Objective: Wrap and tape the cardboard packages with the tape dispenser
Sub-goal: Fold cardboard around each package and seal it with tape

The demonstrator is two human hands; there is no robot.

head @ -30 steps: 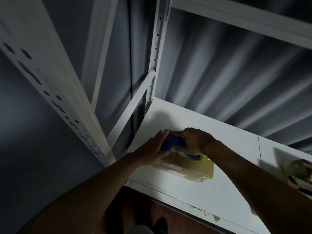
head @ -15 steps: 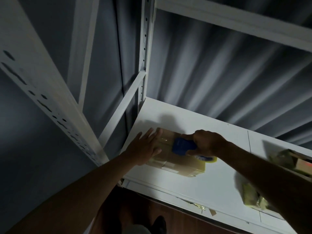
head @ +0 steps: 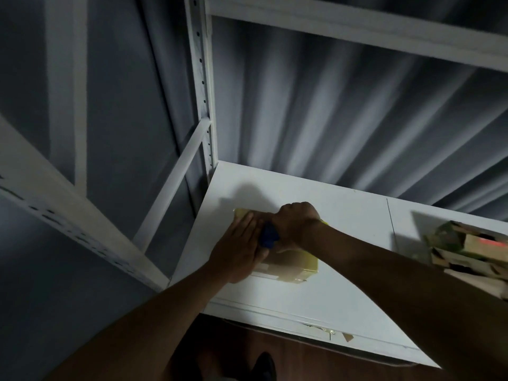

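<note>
Item: cardboard package (head: pixel 291 264), on white shelf (head: pixel 343 295) nr its left end, yellowish tape visible on near corner & far edge
L hand (head: pixel 239 251): flat, fingers straight, pressing pkg's left side
R hand (head: pixel 295 225): fist curled round blue tape dispenser (head: pixel 268 237), held on pkg top
Status: taping partway, est.; current strip not cut
Pending: more boxes (head: pixel 472 250) at shelf's right, state unclear
</note>
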